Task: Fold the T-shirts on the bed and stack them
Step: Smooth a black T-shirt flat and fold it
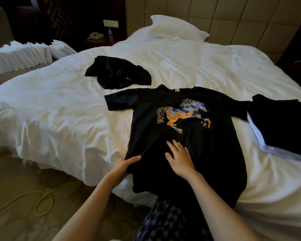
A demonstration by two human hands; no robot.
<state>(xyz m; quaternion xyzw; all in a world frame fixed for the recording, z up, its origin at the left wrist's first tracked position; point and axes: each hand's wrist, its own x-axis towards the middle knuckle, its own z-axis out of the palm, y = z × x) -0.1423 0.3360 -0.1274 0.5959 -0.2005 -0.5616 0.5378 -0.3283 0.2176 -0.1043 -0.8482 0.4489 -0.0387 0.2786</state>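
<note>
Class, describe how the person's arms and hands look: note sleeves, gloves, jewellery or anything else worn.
Both forearms are bare as far as the picture shows: no sleeves in view. The left hand and right hand wear no gloves, and no rings, watch or bracelets show. Between the arms a dark checked garment is worn.

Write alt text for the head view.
A black horse-print T-shirt lies spread flat on a white bed; the left hand holds its lower edge and the right hand rests flat on it. A crumpled black shirt lies beyond it, a folded stack to its right.
</note>
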